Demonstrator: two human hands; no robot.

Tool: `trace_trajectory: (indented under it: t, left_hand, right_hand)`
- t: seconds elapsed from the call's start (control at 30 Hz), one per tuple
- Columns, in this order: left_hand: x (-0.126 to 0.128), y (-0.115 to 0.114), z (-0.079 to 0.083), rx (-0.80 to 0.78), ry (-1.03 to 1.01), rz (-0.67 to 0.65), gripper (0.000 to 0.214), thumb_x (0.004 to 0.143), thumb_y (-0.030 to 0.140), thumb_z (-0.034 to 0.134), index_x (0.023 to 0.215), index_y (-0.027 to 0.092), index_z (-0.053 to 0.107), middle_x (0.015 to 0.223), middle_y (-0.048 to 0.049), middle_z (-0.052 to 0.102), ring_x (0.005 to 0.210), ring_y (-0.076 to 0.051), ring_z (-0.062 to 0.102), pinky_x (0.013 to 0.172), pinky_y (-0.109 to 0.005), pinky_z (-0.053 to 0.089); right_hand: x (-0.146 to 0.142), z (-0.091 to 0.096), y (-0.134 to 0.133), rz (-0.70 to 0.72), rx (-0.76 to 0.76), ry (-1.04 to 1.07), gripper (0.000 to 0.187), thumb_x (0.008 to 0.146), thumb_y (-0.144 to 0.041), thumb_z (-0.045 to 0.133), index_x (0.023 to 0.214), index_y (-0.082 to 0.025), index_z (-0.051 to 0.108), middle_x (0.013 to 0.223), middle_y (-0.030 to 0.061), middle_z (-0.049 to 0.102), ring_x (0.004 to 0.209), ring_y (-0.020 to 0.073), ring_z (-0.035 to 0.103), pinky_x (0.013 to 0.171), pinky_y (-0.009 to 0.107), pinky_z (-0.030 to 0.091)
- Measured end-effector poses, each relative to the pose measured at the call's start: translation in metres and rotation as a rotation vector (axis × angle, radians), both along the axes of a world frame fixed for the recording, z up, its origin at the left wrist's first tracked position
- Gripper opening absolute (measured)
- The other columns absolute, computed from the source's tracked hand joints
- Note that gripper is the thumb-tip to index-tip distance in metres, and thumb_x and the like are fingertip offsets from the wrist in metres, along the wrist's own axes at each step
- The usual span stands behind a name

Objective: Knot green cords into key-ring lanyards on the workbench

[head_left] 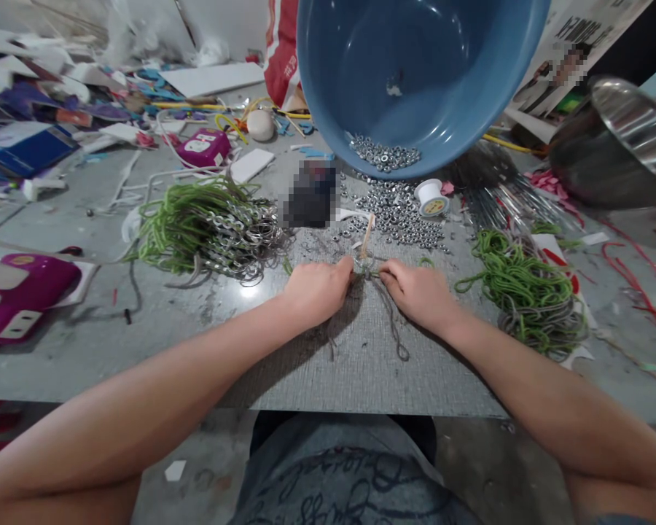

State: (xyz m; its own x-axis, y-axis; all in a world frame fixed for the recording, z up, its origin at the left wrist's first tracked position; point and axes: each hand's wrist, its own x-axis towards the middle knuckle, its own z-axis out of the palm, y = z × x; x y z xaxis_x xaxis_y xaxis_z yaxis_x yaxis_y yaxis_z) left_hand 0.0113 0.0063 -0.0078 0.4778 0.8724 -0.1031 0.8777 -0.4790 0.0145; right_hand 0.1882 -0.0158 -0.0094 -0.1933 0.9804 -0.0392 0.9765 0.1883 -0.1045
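L hand (321,290) & R hand (420,293) both pinched grey cord (388,300), nr loose nuts (399,211) on table (328,386); green cord bundle (517,284) lay to R.

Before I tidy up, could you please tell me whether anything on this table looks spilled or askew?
The blue basin looks steeply tilted, and small metal rings lie loose on the table below its rim, possibly spilled or tipped out; more sit inside.
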Motion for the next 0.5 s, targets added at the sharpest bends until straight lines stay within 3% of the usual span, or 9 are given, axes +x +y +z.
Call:
trace_trajectory:
  t: [0.23, 0.4, 0.5]
  left_hand:
    - [-0.0001, -0.0004, -0.0004, 0.005, 0.024, 0.0, 0.028, 0.089, 0.025, 0.03, 0.1, 0.015, 0.054, 0.069, -0.0102, 0.065, 0.067, -0.027, 0.065, 0.056, -0.034, 0.044]
    - [0.0006, -0.0026, 0.0006, 0.004, -0.045, 0.023, 0.034, 0.088, 0.043, 0.035, 0.098, 0.017, 0.054, 0.072, -0.0086, 0.066, 0.069, -0.025, 0.064, 0.059, -0.033, 0.044]
    - [0.0006, -0.0026, 0.0015, -0.023, -0.057, 0.016, 0.034, 0.085, 0.046, 0.04, 0.097, 0.018, 0.055, 0.073, -0.0068, 0.066, 0.07, -0.024, 0.064, 0.06, -0.031, 0.043]
  right_hand:
    - [0.002, 0.0014, 0.0007, -0.025, -0.005, -0.036, 0.03, 0.09, -0.031, 0.034, 0.097, -0.02, 0.061, 0.072, 0.0054, 0.068, 0.062, 0.0186, 0.058, 0.052, 0.028, 0.02]
    - [-0.0006, 0.0025, -0.0004, -0.012, -0.037, 0.055, 0.035, 0.087, -0.046, 0.039, 0.096, -0.019, 0.06, 0.071, 0.0048, 0.067, 0.064, 0.0188, 0.058, 0.052, 0.027, 0.022]
    - [-0.0028, 0.0042, -0.0017, 0.007, -0.055, 0.068, 0.031, 0.086, -0.043, 0.042, 0.095, -0.019, 0.06, 0.072, 0.0048, 0.066, 0.064, 0.018, 0.057, 0.052, 0.026, 0.022]
